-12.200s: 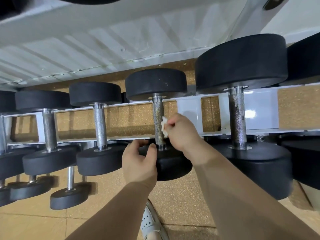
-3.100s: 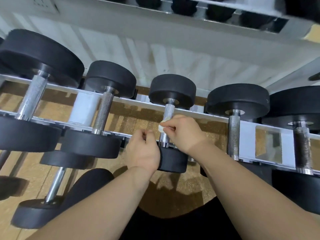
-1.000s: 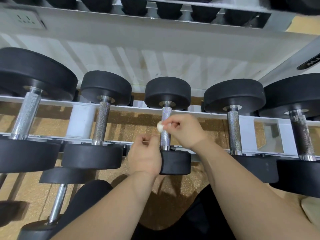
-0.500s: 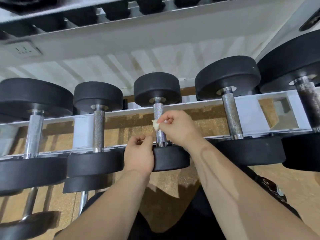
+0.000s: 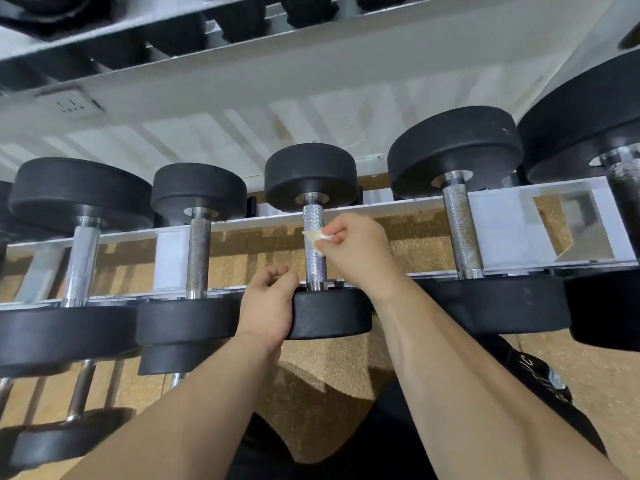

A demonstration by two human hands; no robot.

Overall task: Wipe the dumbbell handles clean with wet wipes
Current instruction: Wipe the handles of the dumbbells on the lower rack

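Wipe nudged up shiny knurled handle; left hand grips black weight.

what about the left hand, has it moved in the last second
No. The left hand still grips the near head of the same dumbbell, beside the rack's front rail; the right hand pinches the wet wipe.
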